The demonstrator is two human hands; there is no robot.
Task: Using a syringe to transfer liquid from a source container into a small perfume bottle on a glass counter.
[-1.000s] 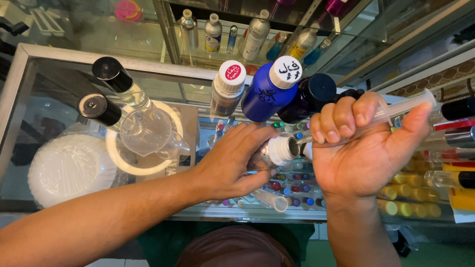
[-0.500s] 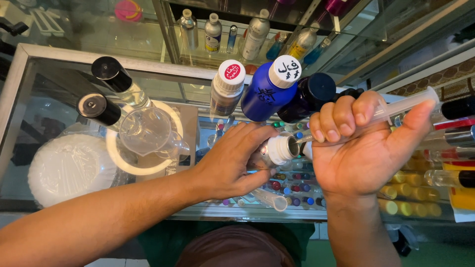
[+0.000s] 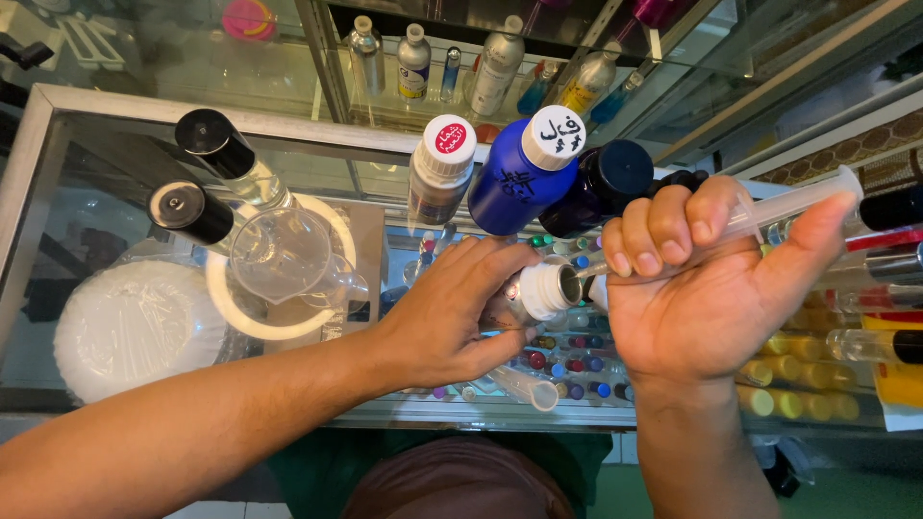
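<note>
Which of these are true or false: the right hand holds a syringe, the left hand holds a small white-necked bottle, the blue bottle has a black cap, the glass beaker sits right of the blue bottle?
The right hand holds a syringe. True.
The left hand holds a small white-necked bottle. True.
The blue bottle has a black cap. False: its cap is white.
The glass beaker sits right of the blue bottle. False: it is to the left, beside two black-capped bottles.

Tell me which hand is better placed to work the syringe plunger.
Right. The right hand already grips the syringe, thumb near the plunger; the left hand is occupied steadying the small bottle.
</note>
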